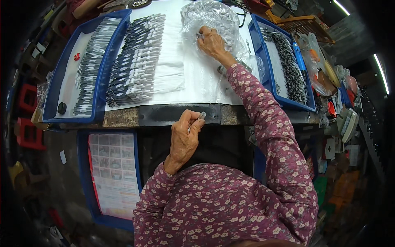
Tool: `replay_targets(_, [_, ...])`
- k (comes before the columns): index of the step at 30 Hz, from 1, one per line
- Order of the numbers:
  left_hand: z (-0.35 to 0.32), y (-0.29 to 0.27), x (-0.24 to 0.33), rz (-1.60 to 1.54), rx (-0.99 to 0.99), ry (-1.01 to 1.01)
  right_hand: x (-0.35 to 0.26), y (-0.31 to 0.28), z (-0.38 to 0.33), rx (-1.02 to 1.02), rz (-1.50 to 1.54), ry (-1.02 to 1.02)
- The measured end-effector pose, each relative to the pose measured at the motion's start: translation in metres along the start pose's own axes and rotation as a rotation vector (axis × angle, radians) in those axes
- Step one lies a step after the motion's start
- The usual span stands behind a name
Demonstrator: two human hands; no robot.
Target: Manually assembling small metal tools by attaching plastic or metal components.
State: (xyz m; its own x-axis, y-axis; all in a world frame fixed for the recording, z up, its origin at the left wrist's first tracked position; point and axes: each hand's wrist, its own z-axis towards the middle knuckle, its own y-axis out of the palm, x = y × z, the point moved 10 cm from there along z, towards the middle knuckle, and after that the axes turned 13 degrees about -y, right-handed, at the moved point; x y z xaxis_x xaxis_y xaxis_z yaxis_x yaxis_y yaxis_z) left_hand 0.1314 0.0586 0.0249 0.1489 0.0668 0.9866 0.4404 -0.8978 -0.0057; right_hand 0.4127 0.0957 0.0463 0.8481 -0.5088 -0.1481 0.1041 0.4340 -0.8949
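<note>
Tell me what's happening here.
A person's left hand pinches a small pale piece near the table's front edge. The right hand is at a clear plastic bag; whether it grips anything is unclear. Dark-and-white pieces lie stacked on a white sheet, beside a blue tray holding slim pieces.

"Far from the rig, where am I looking from?"
"The wearer's head, on the near side of the table (119, 117), higher than its top."
"Facing?"
"Down, and forward across the table."
"How near do I get?"
"Near enough for the left hand (186, 135) and right hand (212, 43), wide enough for floor (59, 187) left of the table."
</note>
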Motion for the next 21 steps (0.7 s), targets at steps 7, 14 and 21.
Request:
replay_targets(7, [-0.001, 0.005, 0.000, 0.035, -0.025, -0.002, 0.020, 0.009, 0.006, 0.084, 0.140, 0.035])
replay_targets(14, [-0.003, 0.010, 0.000, 0.049, -0.067, -0.006, 0.017, 0.015, 0.004, 0.075, 0.075, -0.001])
replay_targets(21, [-0.004, 0.018, 0.006, 0.066, -0.091, 0.042, 0.015, 0.024, 0.002, -0.029, 0.039, -0.018])
